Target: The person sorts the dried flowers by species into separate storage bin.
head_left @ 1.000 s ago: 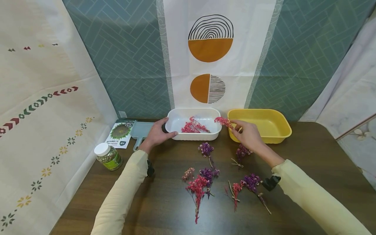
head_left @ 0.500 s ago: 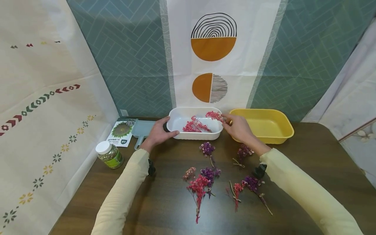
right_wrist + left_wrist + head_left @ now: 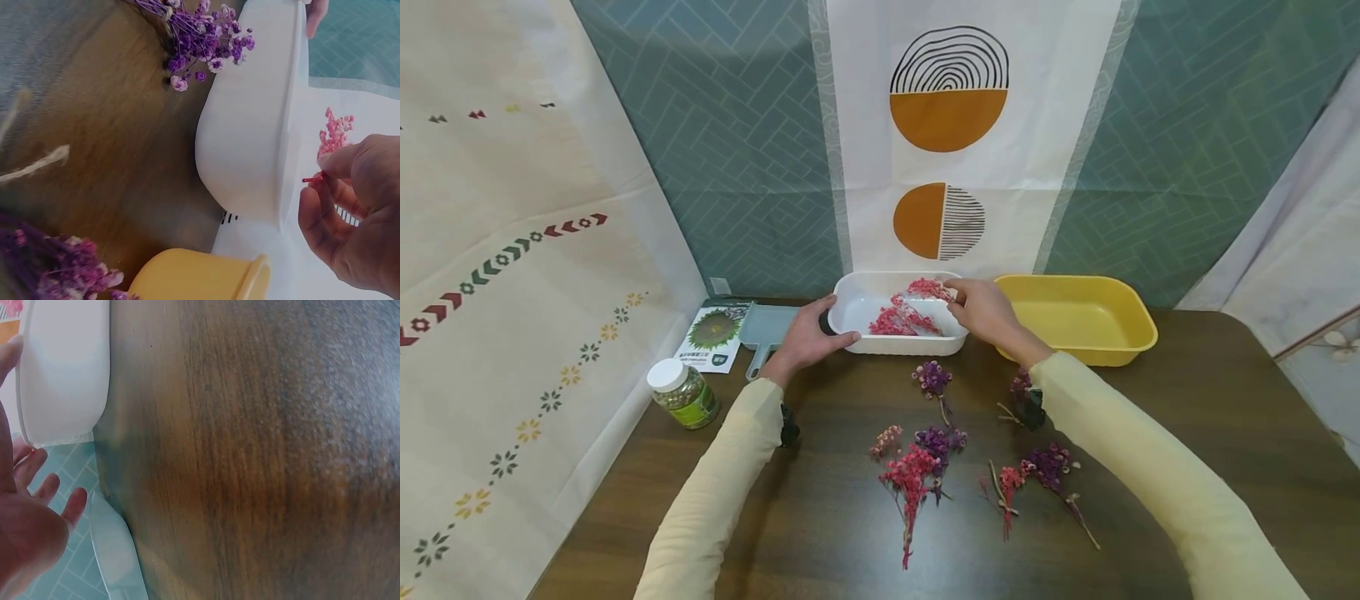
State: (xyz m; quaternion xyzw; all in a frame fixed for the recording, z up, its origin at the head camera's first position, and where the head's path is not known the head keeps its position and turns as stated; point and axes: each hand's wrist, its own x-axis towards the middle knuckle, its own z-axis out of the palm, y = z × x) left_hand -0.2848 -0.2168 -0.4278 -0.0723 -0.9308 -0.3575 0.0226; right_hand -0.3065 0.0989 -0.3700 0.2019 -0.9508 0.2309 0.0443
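In the head view my right hand is over the right end of a white plastic tub. It pinches a small sprig of pink dried flowers between thumb and fingers; the right wrist view shows the sprig's short red stem. More pink dried flowers lie inside the tub. At the tub's left end my left hand holds the rim, thumb along the front and fingers at the corner. The left wrist view shows its thumb on the rim and the outer fingers spread loosely.
Right of the white tub stands a yellow tub. On the table lie purple bunches, a pink bunch and a small red bunch. At left are a lidded jar, a sunflower packet and a grey-blue dustpan.
My right hand has moved left from the yellow tub's near-left corner, carrying the pink sprig over the white tub. My left hand keeps its place on the rim.
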